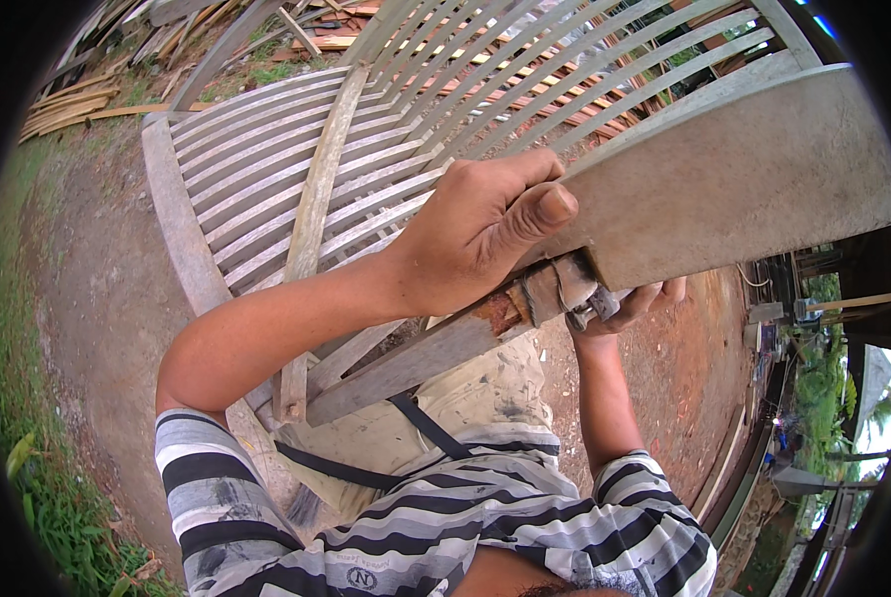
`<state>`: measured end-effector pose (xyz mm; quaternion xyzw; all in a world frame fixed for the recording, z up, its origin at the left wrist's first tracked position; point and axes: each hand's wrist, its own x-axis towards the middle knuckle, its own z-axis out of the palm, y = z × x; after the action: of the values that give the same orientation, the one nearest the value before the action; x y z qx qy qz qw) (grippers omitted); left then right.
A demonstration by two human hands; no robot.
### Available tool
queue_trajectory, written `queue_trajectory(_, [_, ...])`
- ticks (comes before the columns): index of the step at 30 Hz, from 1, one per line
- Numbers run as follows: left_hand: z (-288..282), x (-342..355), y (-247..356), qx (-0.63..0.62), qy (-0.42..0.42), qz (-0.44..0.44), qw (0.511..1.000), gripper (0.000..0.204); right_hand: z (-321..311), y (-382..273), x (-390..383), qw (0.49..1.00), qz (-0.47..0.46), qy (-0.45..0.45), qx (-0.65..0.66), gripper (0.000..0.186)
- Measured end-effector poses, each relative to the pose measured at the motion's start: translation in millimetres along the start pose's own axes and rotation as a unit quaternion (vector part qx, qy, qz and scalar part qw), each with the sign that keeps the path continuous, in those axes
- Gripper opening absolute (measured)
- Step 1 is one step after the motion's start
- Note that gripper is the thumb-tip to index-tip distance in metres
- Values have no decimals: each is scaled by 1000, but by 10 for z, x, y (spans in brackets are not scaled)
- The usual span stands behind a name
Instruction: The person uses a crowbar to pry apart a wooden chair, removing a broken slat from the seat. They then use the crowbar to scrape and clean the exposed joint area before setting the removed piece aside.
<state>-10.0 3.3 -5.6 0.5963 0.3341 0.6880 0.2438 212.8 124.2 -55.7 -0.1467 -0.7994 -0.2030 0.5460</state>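
A weathered grey slatted wooden bench (311, 189) lies tilted in front of me, its wide flat board (744, 184) reaching to the right. My left hand (490, 219) is closed over the frame beside that board's left end, thumb on top, most fingertips hidden. Just below is a joint (545, 294) with rough, chipped wood and a reddish bare patch. Under the board, my right hand (640, 306) is closed around a small metal piece (593, 306) with a bolt-like end, against the joint. The board hides part of that hand, and the metal piece's exact kind is unclear.
Loose planks and wood strips (77, 104) lie in a pile at the far left. Grass (62, 507) borders the dirt ground (92, 289) on the left. Posts and beams of a shed-like structure (844, 298) stand at the right. A pale cloth (445, 398) covers my lap.
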Motion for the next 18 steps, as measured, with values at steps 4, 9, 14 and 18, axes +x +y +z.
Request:
queue_trajectory(4, [-11,-11,33,-8,-11,-22,1000,76,36,-41,57,1000,-2,4,11,65])
queue_trajectory(9, [2,-17,1,-11,-3,-11,1000,76,40,-23,27,1000,-6,4,4,68])
queue_trajectory(14, [-20,-3,54,1,-15,-24,1000,76,15,10,53,1000,-9,-4,-23,82])
queue_trajectory(18, [-32,-11,96,17,-2,-19,1000,76,-63,59,126,999,-9,-32,-20,89])
